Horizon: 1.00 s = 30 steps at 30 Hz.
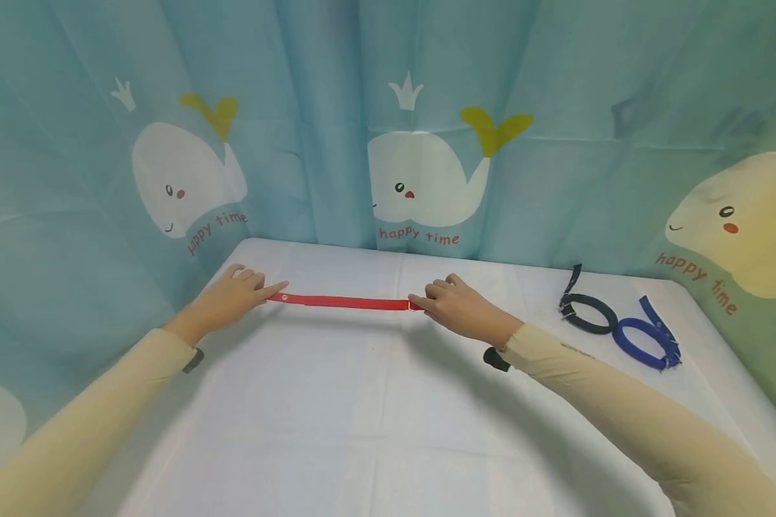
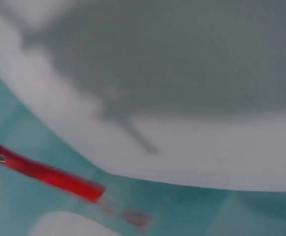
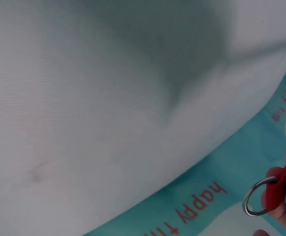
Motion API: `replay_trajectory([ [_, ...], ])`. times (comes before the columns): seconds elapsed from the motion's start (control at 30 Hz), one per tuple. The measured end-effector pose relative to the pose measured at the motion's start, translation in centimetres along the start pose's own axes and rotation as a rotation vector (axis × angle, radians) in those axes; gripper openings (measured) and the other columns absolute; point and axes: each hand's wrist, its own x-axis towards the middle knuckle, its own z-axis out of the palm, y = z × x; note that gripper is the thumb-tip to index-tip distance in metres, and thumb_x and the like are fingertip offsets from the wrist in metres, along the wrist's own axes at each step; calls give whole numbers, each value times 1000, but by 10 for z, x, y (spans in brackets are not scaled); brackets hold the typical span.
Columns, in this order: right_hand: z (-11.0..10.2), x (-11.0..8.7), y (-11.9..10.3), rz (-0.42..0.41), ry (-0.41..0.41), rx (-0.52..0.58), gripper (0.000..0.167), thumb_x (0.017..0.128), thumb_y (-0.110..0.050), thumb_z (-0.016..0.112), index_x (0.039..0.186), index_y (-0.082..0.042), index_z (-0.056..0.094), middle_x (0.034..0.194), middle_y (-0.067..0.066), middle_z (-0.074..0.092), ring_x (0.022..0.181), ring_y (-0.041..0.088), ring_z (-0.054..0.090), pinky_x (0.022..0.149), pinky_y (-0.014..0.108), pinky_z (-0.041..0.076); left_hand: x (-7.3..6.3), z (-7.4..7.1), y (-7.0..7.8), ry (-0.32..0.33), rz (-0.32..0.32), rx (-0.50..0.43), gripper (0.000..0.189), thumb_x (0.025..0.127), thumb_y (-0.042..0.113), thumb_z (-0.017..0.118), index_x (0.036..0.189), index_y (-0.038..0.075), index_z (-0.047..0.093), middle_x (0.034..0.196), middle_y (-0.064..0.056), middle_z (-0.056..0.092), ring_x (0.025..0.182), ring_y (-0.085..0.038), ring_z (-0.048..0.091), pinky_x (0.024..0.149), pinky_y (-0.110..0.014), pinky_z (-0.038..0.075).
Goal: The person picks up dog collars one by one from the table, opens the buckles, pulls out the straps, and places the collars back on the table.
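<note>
A red collar (image 1: 349, 302) is stretched nearly straight between the two hands, above the far part of the white table. The left hand (image 1: 233, 296) pinches its left end near a metal snap. At the other end the right hand (image 1: 465, 310) pinches the collar beside its metal buckle. In the left wrist view the red collar (image 2: 49, 178) crosses the lower left, its tip blurred; almost none of the left hand shows there. The right wrist view has the metal ring (image 3: 253, 197) hanging from the collar, with right fingers (image 3: 279, 209) around that end.
On the table's right side lie a black collar (image 1: 588, 327) and a blue collar (image 1: 634, 352), both looped and touching or nearly so. A teal whale-print curtain (image 1: 336, 129) hangs behind the white table (image 1: 336, 416). Dark camera parts (image 1: 496, 359) show under the right wrist.
</note>
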Motion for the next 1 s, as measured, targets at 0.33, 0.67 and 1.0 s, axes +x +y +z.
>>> replay_trajectory([
  [0.33,53,53,12,48,-286,-14,35,89,-12,63,122,-22,64,94,7,68,84,21,61,72,34,46,17,31,-25,-243,-198,-94,67,79,5,71,140,18,45,122,-19,58,118,-39,51,105,-61,31],
  [0.67,74,74,39,204,-417,104,36,93,-9,55,126,-23,62,109,9,68,106,28,62,102,56,39,46,41,-25,-303,-350,-201,52,86,3,63,135,16,51,132,-21,54,128,-42,43,111,-62,19],
  [1.0,81,63,46,222,-402,150,40,93,-18,57,132,-25,55,110,10,67,104,26,64,99,54,43,43,41,-24,-345,-388,-310,59,90,8,59,144,17,38,143,-24,41,135,-46,30,112,-63,14],
])
